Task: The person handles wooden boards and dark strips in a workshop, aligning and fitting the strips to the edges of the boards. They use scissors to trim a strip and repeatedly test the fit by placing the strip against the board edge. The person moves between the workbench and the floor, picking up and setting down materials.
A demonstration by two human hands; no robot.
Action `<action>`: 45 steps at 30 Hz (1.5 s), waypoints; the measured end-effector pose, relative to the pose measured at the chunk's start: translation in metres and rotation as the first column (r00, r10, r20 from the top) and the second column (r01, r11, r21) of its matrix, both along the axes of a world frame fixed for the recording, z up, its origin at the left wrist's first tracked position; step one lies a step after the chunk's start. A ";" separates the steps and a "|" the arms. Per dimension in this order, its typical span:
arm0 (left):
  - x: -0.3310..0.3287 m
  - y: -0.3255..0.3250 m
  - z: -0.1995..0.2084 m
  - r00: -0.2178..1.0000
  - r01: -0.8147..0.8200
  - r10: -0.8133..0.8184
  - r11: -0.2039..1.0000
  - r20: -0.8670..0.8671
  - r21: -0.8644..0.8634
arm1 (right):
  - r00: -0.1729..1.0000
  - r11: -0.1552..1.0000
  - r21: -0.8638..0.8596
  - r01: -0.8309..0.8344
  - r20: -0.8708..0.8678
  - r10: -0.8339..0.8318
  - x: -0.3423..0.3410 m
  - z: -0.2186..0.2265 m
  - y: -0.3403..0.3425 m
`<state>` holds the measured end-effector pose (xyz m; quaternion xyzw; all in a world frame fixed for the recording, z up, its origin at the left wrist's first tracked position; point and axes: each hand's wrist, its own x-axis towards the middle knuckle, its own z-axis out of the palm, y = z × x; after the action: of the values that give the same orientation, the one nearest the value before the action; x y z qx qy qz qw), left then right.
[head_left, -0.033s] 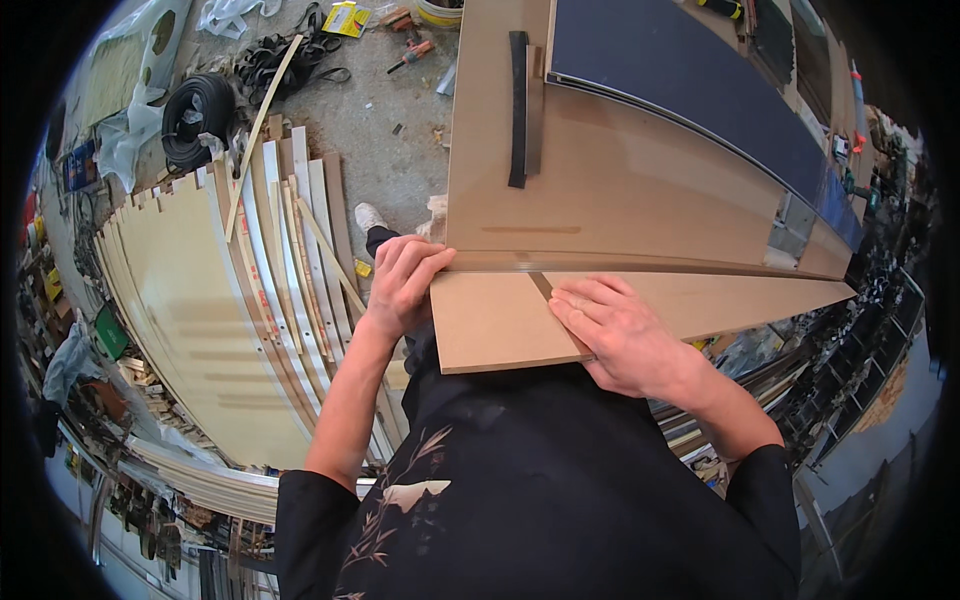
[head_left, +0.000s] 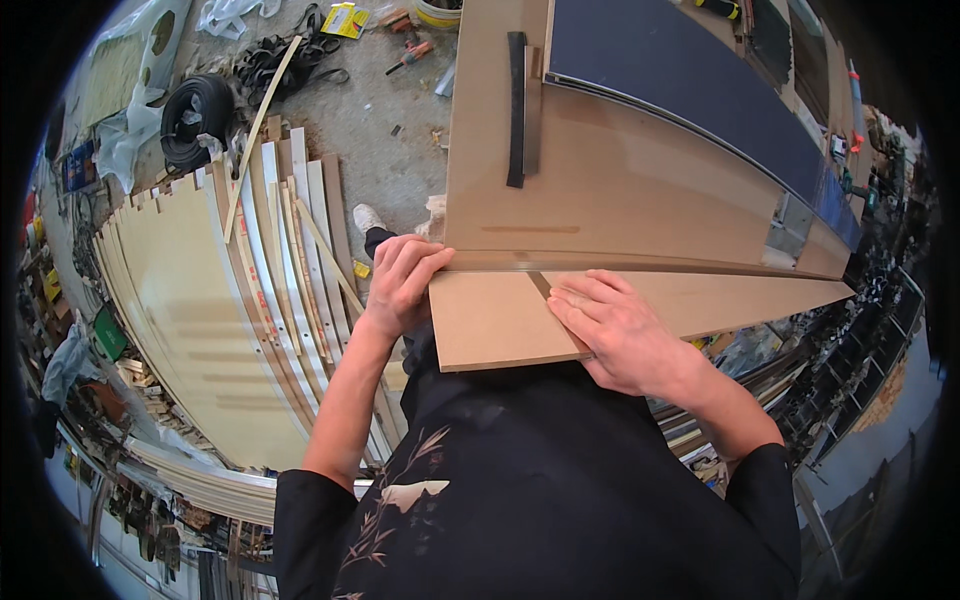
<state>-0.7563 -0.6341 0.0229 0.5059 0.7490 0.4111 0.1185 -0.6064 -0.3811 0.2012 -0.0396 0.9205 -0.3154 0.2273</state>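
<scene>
Across the work surface lies a wide brown board (head_left: 640, 165), and a long narrow brown strip (head_left: 640, 265) runs along its near edge. My left hand (head_left: 405, 280) is closed, its fingers bent over the left end of that strip. A narrower light-brown board (head_left: 490, 320) lies nearer to me, its front edge close to my shirt. On it my right hand (head_left: 620, 330) presses with its fingers together over a short dark-brown strip (head_left: 540, 284), which pokes out slantwise from under the fingertips. The rest of this short strip is hidden by the hand.
A dark blue panel (head_left: 690, 85) rests on the wide board, with a black strip (head_left: 516, 110) and a brown strip (head_left: 533, 110) beside it. Leftward lies a stack of pale panels (head_left: 180, 300) and long slats. Coiled black hose (head_left: 195, 120) and a red-and-black drill (head_left: 408, 56) are on the floor.
</scene>
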 end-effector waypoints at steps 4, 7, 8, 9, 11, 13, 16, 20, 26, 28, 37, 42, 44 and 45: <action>-0.001 0.000 -0.005 1.000 -0.007 0.008 1.000 -0.013 0.020 | 0.994 0.995 -0.027 0.095 -0.054 -0.097 0.003 0.001 -0.005; -0.001 -0.001 -0.004 1.000 -0.012 0.012 1.000 -0.007 0.021 | 0.989 0.989 -0.093 0.112 -0.091 -0.120 0.013 -0.004 -0.002; -0.001 -0.001 -0.004 1.000 -0.014 0.014 1.000 -0.008 0.022 | 0.986 0.990 -0.087 0.112 -0.113 -0.122 0.013 -0.005 -0.004; -0.001 0.000 -0.004 1.000 -0.015 0.015 1.000 -0.011 0.025 | 0.983 0.990 -0.083 0.117 -0.135 -0.128 0.013 -0.005 -0.006; -0.001 0.001 -0.004 1.000 -0.018 0.018 0.999 -0.015 0.032 | 0.978 0.990 -0.064 0.122 -0.160 -0.131 0.016 -0.007 -0.009; -0.001 0.001 -0.006 1.000 -0.015 0.016 0.998 -0.019 0.057 | 0.978 0.992 -0.033 0.122 -0.168 -0.126 0.020 -0.010 -0.012; -0.001 0.000 -0.010 1.000 -0.010 0.011 0.998 -0.028 0.066 | 0.988 0.994 0.067 0.082 -0.136 -0.072 0.013 -0.002 -0.014; 0.000 -0.001 -0.009 1.000 -0.016 0.017 0.997 -0.021 0.073 | 0.977 0.987 0.084 0.138 -0.177 -0.121 0.013 -0.004 -0.018; -0.003 0.001 -0.007 0.999 -0.019 0.023 0.995 -0.043 0.096 | 0.932 0.979 0.020 0.204 -0.310 -0.188 0.023 0.006 -0.018; -0.005 0.001 -0.008 0.999 -0.014 0.017 0.995 -0.032 0.102 | 0.911 0.981 0.053 0.185 -0.383 -0.151 0.025 0.007 -0.018; -0.003 0.000 -0.010 0.999 -0.023 0.027 0.994 -0.038 0.104 | 0.911 0.965 0.108 0.237 -0.369 -0.182 0.027 0.005 -0.031; -0.004 0.000 -0.008 1.000 0.012 -0.010 0.996 -0.028 0.089 | 0.898 0.957 0.132 0.259 -0.397 -0.188 0.031 0.005 -0.032; -0.010 -0.004 -0.004 0.998 0.063 -0.063 0.997 -0.024 0.036 | 0.891 0.956 0.126 0.263 -0.412 -0.191 0.034 0.001 -0.031; -0.020 -0.005 0.008 0.995 0.096 -0.096 0.995 -0.024 0.002 | 0.889 0.958 0.123 0.260 -0.418 -0.188 0.033 -0.003 -0.029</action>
<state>-0.7762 -0.6394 0.0308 0.5465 0.7245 0.3999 0.1284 -0.5732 -0.4103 0.1979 0.0235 0.9699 -0.2423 -0.0021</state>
